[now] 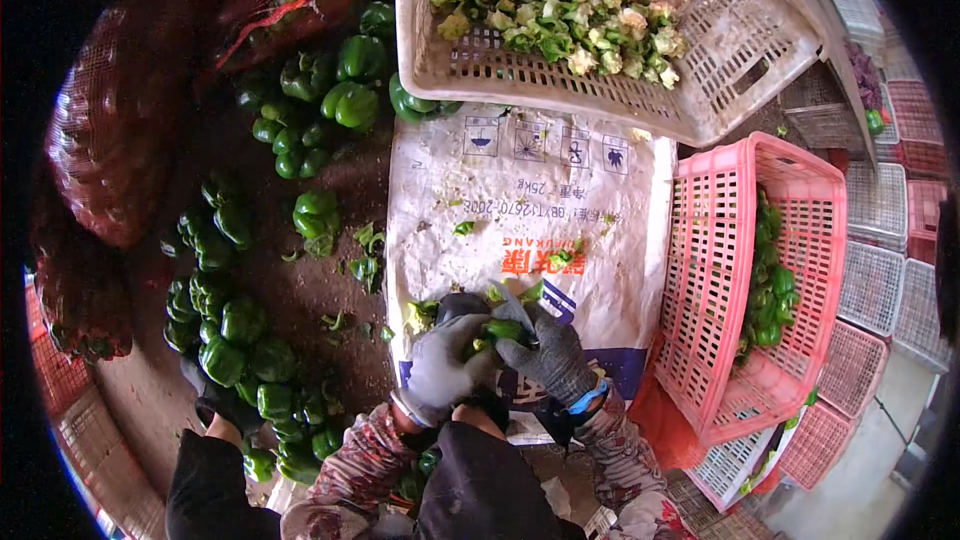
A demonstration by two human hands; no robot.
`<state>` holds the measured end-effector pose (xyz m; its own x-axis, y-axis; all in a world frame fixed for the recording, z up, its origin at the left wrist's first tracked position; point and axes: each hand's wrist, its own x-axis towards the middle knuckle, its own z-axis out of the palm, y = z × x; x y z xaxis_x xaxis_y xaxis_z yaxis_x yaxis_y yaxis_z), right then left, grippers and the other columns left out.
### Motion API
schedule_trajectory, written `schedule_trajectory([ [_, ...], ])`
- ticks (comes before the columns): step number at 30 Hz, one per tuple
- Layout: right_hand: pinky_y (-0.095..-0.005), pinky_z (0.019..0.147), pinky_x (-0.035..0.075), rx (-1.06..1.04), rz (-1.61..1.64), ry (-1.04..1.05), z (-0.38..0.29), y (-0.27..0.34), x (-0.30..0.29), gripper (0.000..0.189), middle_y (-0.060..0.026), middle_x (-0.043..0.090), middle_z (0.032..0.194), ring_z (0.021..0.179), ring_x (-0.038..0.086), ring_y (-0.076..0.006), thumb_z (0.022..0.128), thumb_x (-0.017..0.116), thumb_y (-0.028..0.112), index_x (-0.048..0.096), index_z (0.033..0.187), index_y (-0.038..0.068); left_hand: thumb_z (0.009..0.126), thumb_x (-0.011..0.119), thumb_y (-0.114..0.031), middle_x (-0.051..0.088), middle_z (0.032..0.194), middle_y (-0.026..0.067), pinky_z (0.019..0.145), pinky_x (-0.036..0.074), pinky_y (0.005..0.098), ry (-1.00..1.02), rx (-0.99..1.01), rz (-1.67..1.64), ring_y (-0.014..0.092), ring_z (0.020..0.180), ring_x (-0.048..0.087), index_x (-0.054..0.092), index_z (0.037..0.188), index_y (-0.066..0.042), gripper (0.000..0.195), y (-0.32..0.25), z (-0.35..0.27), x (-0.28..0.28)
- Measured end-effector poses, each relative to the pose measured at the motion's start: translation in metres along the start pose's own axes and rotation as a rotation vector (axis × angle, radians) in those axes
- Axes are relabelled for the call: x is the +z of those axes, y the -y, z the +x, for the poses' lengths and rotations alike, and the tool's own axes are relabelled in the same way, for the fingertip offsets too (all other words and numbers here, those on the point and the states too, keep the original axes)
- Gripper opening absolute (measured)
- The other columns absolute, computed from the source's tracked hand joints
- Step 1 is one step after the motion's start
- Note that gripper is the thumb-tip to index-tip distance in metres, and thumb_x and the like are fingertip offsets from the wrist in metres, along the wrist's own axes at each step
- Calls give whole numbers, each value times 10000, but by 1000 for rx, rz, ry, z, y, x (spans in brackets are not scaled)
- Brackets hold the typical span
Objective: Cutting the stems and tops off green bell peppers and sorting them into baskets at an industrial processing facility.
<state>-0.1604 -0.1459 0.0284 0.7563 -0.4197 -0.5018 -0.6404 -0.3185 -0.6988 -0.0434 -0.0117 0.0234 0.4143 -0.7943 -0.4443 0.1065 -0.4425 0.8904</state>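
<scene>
My left hand (pixel 442 367), in a grey work glove, holds a green bell pepper (pixel 506 330) low over a white woven sack (pixel 450 255). A knife is gripped in my right hand (pixel 551 360), also gloved in grey. Its blade (pixel 513 309) points up and away beside the pepper, close to the left fingers. The handle is hidden in the glove, and much of the pepper is covered by my fingers. Leafy trimmings (pixel 420 315) lie just beyond my left hand. The sack bears printed writing and symbols, with green scraps scattered over it.
Loose green peppers (pixel 244 322) cover the ground at left, below full red mesh sacks (pixel 112 127). A white crate (pixel 540 94) holding pale-green trimmings (pixel 577 22) stands ahead. At right, a tilted pink crate (pixel 709 277) contains green peppers (pixel 772 300). Stacked crates (pixel 874 281) stand beyond it.
</scene>
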Motion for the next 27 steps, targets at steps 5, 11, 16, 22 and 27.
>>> schedule_trajectory([
  [5,-384,662,497,23,-56,-242,-9,21,2,354,-120,637,834,761,622,-321,722,680,325,593,986,104,684,615,-191,621,911,161,777,463,385,-187,173,338,345,861,586,579,1041,-65,379,6,7,13],
  [11,-290,731,489,13,360,-301,-27,20,21,294,-65,623,913,846,581,-114,759,669,91,581,1025,1,873,580,-179,604,783,14,581,448,198,-276,-259,-1031,77,658,547,601,971,-21,187,31,44,14],
  [16,-282,758,455,-13,360,-542,-55,-8,-8,557,-30,555,952,825,534,-128,784,589,8,374,1297,24,876,576,-278,602,774,19,558,456,217,-195,-396,-813,99,597,542,571,1030,-26,295,60,64,14],
  [22,-343,902,410,143,-410,-1310,-147,-24,-142,420,-143,548,1135,1048,519,-263,864,555,194,467,1215,-17,924,391,-455,563,1024,67,880,414,341,198,-374,-970,167,986,527,477,1228,-82,489,-51,60,49],
  [27,-317,887,414,-224,-356,-1331,-220,-71,-199,404,-183,528,1158,1043,513,-262,931,425,221,426,1247,-30,923,448,-345,358,1368,160,994,330,300,789,307,-695,228,1185,418,130,1402,-18,661,-138,61,115],
])
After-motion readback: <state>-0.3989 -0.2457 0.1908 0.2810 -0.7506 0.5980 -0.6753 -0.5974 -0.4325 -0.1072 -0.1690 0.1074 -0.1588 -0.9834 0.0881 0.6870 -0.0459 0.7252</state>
